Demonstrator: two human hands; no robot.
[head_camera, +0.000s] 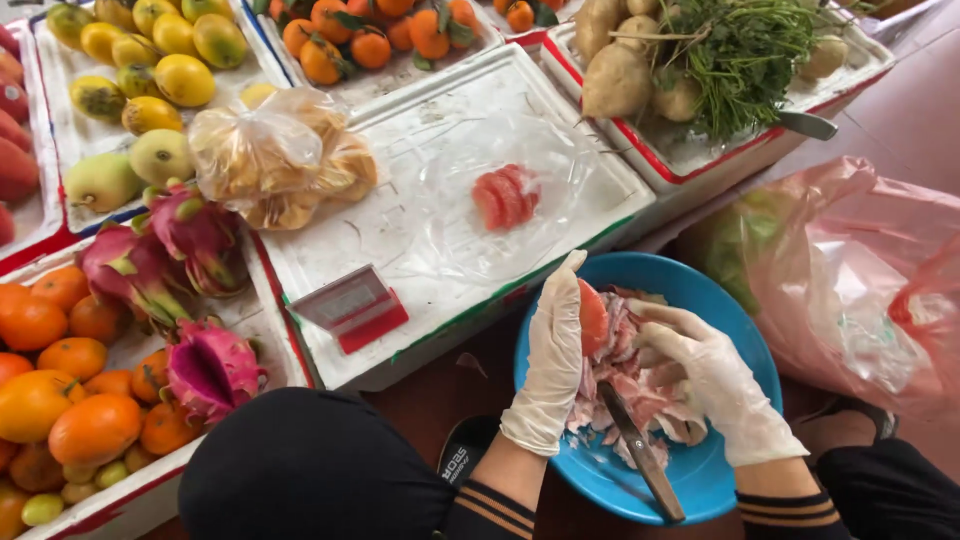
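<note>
Nearest, over a blue bowl (735, 330) held low between the knees, both gloved hands work on a piece of pink grapefruit (592, 318). The left hand (553, 360) has its grip closed round the segment, fingers up. The right hand (715, 385) picks at the pith beside it, and whether it also grasps the knife (640, 452) lying across the bowl I cannot tell. Peel scraps (640, 390) fill the bowl under the hands. This looks like the peeling step; the next move likely calls for stripping the last membrane cleanly without crushing the flesh.

To the right sits a pink plastic bag (860, 270). Beyond, a white foam tray (400, 140) carries a clear bag with peeled segments (507, 196), a small red scale (352, 306) and bagged fruit (280, 155). Left are oranges (60, 380) and dragon fruit (190, 300); farthest, mangoes (160, 60), tangerines (370, 35) and potatoes with greens (690, 60). It seems a market stall.
</note>
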